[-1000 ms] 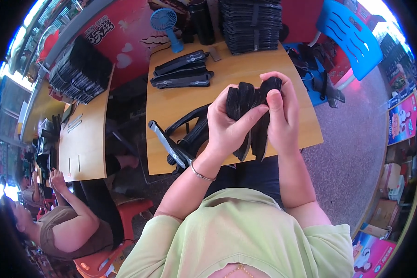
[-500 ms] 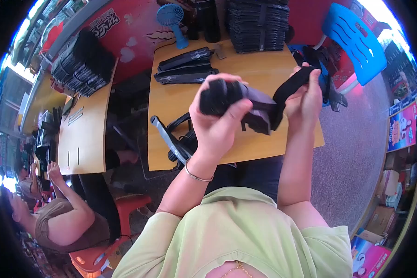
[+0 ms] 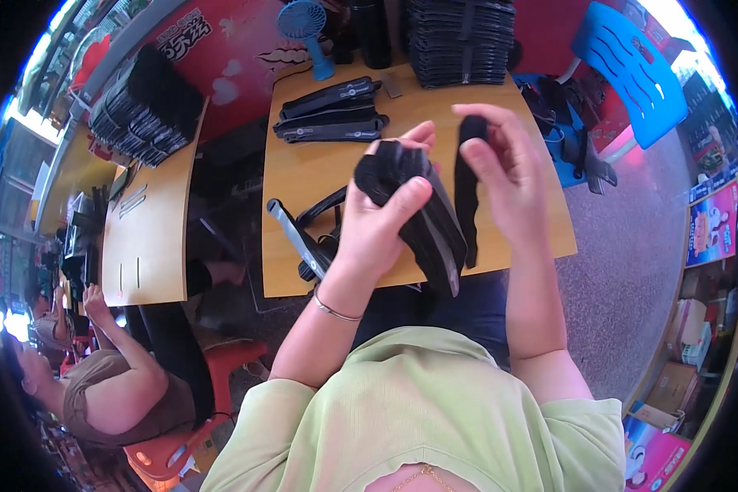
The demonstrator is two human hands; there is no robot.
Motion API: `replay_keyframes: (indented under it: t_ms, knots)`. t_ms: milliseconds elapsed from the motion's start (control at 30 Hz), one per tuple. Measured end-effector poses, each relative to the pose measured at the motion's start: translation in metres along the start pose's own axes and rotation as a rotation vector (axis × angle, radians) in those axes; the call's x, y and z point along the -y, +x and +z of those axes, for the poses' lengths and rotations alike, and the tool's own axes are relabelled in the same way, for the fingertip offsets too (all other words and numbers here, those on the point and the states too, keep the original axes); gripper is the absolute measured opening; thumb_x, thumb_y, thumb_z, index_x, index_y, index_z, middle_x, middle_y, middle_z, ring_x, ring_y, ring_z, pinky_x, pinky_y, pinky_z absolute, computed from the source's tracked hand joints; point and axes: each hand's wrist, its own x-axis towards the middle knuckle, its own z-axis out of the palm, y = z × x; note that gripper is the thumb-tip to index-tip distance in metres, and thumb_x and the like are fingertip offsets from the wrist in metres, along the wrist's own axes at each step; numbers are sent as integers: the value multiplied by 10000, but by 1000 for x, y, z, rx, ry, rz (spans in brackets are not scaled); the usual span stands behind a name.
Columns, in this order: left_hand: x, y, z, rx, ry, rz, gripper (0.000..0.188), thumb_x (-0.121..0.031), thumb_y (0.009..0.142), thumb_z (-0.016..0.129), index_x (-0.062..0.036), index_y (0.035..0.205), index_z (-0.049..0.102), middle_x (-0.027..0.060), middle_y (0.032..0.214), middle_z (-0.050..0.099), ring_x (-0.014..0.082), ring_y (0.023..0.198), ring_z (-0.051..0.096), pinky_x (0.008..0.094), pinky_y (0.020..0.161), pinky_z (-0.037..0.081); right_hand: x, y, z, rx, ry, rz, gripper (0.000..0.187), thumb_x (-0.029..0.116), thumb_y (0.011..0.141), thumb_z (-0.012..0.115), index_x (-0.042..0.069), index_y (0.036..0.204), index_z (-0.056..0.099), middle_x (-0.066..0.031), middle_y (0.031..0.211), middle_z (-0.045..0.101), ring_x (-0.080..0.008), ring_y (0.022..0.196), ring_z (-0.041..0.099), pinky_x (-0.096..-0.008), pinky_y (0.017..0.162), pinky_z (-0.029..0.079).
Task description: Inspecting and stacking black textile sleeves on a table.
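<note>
My left hand [image 3: 379, 221] is closed around a folded black and grey strap bundle [image 3: 435, 225], thumb on top, with its lower end hanging toward the table's front edge. My right hand [image 3: 512, 172] pinches the top of a black band [image 3: 465, 184] between thumb and fingers. That band hangs down beside the bundle; whether the two are joined is hard to see. To the left of my left hand lies a loose grey and black strap [image 3: 295, 238] with dark parts beside it. Farther back, several folded black straps [image 3: 332, 127] rest on the wooden table [image 3: 418, 111].
A tall stack of black folded pieces [image 3: 459, 41], a blue fan [image 3: 303, 29] and a dark bottle [image 3: 371, 33] stand at the back. A blue chair [image 3: 631, 74] is at the right. Leftward, a person [image 3: 123, 394] sits beside another table [image 3: 152, 246].
My right hand has moved left and slightly down, bringing the black band from a slanting stretch to a near-vertical hang. The bundle in my left hand now points farther downward.
</note>
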Motion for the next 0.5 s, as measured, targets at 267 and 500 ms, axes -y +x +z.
replay_keyframes:
  t_ms: [267,500]
  knots:
    - [2,-12,-9,5,-31,-83,453,-158,761,775,-56,1138,544,96,1419,414,148,1062,533,311,913,453,-21,-3,18,125,27,15,324,114,891,647,60,1205,587,12,854,587,-12,706,478,-162,594,389]
    - [3,-6,-27,170,-137,-31,433,-262,774,772,-65,1105,574,144,1480,324,284,1316,393,383,962,456,-16,-3,17,-20,326,228,284,201,927,610,83,1186,625,22,901,619,-6,732,546,-144,575,411]
